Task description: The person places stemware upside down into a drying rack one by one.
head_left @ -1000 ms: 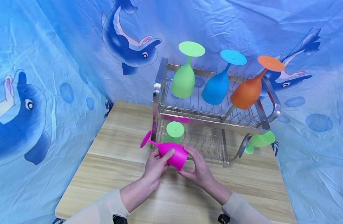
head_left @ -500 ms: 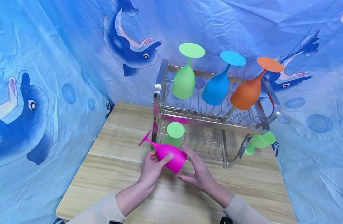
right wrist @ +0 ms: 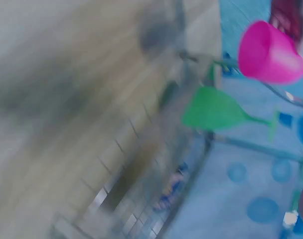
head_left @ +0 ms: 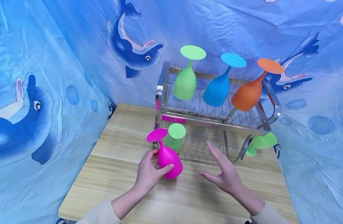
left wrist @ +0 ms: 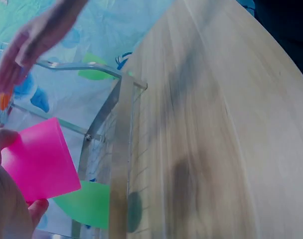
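Note:
My left hand [head_left: 149, 171] grips a magenta goblet [head_left: 170, 161] by its bowl, thumb across the near side. The goblet hangs rim down, its foot up and tilted to the left, in front of the rack's lower tier. In the left wrist view the pink bowl [left wrist: 40, 160] sits between thumb and fingers. My right hand [head_left: 226, 174] is apart from it on the right, thumb and fingers spread, holding nothing. Behind the magenta goblet, a green goblet [head_left: 174, 143] stands upside down on the lower tier.
A two-tier metal dish rack [head_left: 213, 122] stands on the wooden table [head_left: 123, 133]. Upside down on its top tier are a green goblet [head_left: 185, 83], a blue goblet [head_left: 217, 89] and an orange goblet [head_left: 247, 94]. Another green goblet [head_left: 264, 141] is at the rack's right side.
My right hand has let go of the magenta goblet and moved right. In my left hand the goblet has turned from nearly sideways to more upright, rim down.

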### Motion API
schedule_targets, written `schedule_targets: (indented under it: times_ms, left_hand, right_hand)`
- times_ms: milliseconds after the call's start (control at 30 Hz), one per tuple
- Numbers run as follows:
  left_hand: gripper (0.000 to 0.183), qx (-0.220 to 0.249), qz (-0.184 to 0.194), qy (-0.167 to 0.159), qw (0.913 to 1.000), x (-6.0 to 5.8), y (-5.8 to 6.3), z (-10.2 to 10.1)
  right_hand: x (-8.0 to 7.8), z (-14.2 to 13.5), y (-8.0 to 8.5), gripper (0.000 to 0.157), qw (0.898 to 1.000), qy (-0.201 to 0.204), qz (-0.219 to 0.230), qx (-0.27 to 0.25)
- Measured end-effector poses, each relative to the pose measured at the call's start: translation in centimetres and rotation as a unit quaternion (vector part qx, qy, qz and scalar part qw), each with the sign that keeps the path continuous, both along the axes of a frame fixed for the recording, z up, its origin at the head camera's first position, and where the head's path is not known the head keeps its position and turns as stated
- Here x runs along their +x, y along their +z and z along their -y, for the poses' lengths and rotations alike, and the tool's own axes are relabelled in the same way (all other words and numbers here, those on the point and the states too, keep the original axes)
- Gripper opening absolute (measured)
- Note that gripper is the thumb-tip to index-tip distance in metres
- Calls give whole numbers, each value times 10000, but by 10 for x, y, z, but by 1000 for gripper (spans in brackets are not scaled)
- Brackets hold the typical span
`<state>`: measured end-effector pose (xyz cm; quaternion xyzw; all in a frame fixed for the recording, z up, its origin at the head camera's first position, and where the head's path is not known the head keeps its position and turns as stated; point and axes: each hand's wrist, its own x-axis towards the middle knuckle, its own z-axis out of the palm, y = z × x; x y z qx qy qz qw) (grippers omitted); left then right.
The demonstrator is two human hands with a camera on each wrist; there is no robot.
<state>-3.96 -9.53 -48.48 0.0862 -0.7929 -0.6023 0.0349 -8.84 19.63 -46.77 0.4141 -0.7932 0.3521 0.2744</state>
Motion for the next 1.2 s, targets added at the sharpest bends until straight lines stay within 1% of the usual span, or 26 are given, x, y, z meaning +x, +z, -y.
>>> schedule_targets:
  times_ms: [133,233,300,367,400,467,500,600,667,700,733,800,867,933,1000,1067,1200]
  left_hand:
    - [77,-556,-412,-176,9974,1,4,-4]
    - [75,-939,-687,-271,9928,0,6,-9]
    - [74,-1129,-857,-332,9893,0,8,-14]
    - [74,-1318,-998,-383,9855,-2,11,-21]
    - [74,-1411,-1068,-405,9834,-3,13,-25]
    - [74,-1571,-1180,-433,9795,-5,15,-34]
    - [75,-1638,-1236,-429,9778,-7,16,-39]
    - [75,-1798,-1453,-396,9721,-13,17,-54]
    - [75,-1903,-1584,-376,9681,-17,16,-65]
    - [76,-1946,-1664,-375,9659,-19,15,-70]
    - [76,-1982,-1755,-390,9635,-21,14,-75]
    - [77,-2093,-1945,-390,9575,-25,10,-85]
    - [77,-2184,-2107,-352,9522,-30,6,-94]
    - [77,-2311,-2243,-292,9463,-35,0,-102]
    - [78,-2449,-2306,-246,9414,-41,-5,-109]
    - [79,-2569,-2385,-223,9363,-47,-10,-116]
    - [79,-2708,-2610,-168,9264,-57,-23,-129]
  right_hand:
    - [-1,-17,37,82,9972,-228,-613,-358]
    - [-1,-27,69,75,9900,-512,-1100,-722]
    - [-4,-34,87,72,9794,-807,-1485,-1104]
    - [-9,-43,103,72,9651,-1135,-1815,-1509]
    - [-12,-48,110,73,9572,-1361,-1917,-1688]
    - [-17,-62,121,78,9443,-1876,-1923,-1898]
    - [-20,-69,125,81,9404,-2129,-1847,-1904]
    - [-27,-92,134,87,9371,-2718,-1411,-1672]
    - [-32,-106,135,84,9406,-2824,-1045,-1569]
    - [-35,-113,134,79,9433,-2809,-828,-1562]
    - [-38,-119,132,73,9462,-2775,-517,-1583]
    - [-45,-131,126,66,9479,-2744,167,-1611]
    - [-53,-141,120,67,9436,-2764,847,-1615]
    - [-61,-148,115,70,9367,-2772,1400,-1619]
    - [-69,-152,112,69,9330,-2711,1678,-1670]
    - [-74,-154,111,67,9313,-2610,1839,-1754]
    - [-80,-154,110,65,9302,-2475,1944,-1891]
